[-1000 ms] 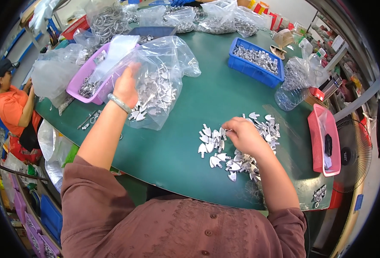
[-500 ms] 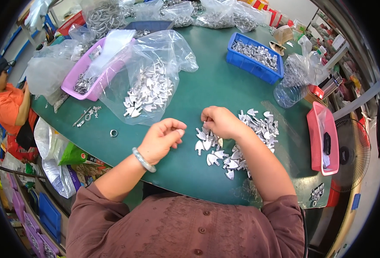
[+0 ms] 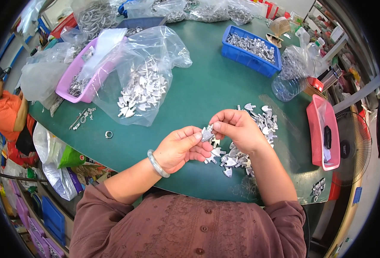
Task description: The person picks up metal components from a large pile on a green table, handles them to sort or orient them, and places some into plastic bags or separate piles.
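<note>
A small grey metal arrowhead-shaped piece (image 3: 206,133) is held up between my two hands over the table. My left hand (image 3: 178,149), with a pale bangle on the wrist, pinches its broad end between thumb and forefinger, the other fingers curled below. My right hand (image 3: 237,129) has its thumb and forefinger closed at the upper right end of the same piece. Beneath and beyond my right hand spreads a loose pile of similar silver pieces (image 3: 266,124), partly covered by my hand and forearm. More such pieces (image 3: 143,88) lie in a clear plastic bag (image 3: 173,47) farther left.
On the green table (image 3: 190,103) stand a blue bin (image 3: 250,62) of small metal parts, a lilac bin (image 3: 61,90) and a pink basket (image 3: 312,133). A metal ring (image 3: 108,134) lies at left. A fan (image 3: 353,148) is at right; a person in orange (image 3: 9,112) sits far left.
My left hand has moved right to meet my right hand, which has shifted slightly right and down. The arrowhead-shaped piece now shows between both hands' fingers. The view has shifted slightly.
</note>
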{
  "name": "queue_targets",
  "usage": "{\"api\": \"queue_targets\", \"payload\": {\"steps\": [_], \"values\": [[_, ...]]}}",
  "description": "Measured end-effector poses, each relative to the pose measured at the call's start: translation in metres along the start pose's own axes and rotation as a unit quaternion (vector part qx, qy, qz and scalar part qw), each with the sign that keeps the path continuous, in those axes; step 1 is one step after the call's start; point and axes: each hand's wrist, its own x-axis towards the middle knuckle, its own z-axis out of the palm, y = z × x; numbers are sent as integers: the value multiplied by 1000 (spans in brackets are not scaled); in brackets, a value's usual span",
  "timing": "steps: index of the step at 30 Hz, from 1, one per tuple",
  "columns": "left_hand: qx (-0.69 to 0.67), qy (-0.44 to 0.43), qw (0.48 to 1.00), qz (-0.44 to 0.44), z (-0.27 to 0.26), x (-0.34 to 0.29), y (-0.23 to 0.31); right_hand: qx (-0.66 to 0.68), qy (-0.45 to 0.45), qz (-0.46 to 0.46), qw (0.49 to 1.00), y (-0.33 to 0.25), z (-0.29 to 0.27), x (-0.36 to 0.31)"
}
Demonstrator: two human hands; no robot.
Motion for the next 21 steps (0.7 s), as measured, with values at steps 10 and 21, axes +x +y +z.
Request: {"api": "queue_targets", "payload": {"steps": [10, 21], "values": [[-97, -24, 995, 30, -11, 9, -19, -14, -21, -73, 997, 11, -1, -14], [-134, -67, 987, 50, -19, 13, -19, -483, 69, -219, 845, 32, -25, -1]]}}
